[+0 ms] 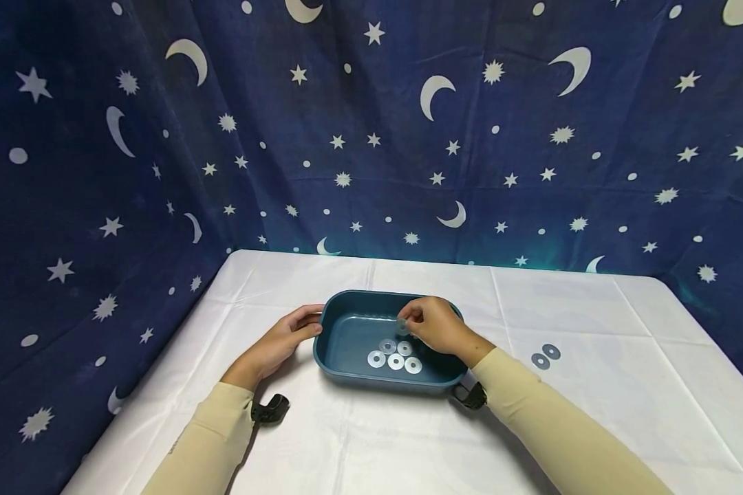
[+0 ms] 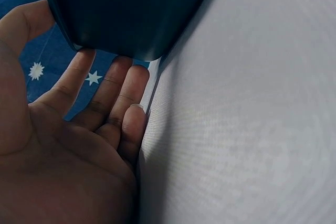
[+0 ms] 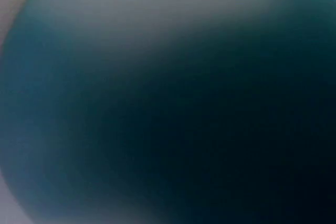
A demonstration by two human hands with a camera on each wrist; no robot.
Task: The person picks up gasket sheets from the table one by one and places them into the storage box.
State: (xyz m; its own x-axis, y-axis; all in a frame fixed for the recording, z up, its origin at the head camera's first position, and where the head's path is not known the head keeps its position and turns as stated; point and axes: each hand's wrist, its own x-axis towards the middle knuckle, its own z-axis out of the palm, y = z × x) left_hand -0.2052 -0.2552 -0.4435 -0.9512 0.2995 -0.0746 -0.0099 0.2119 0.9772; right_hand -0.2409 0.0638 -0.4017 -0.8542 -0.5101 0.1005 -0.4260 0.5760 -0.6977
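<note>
A dark teal rectangular tub (image 1: 345, 344) stands on the table. Inside it, several flat metal washers (image 1: 395, 361) lie toward the front, in two rows. My right hand (image 1: 441, 328) reaches over the tub's right part and pinches another washer (image 1: 402, 327) between thumb and fingertips, just behind the rows. The right wrist view is a dark teal blur. At the tub's left end, my left hand (image 1: 278, 345) rests its thumb and fingertips against the wall. Seen from the left wrist, the fingers (image 2: 68, 85) are loosely extended beside the tub's outside.
Two grey washers (image 1: 540, 361) lie on the white tablecloth (image 1: 594, 412), right of the tub, near the right forearm. Behind the table hangs a dark blue curtain (image 1: 384, 206) with moons and stars, which also runs along the left side.
</note>
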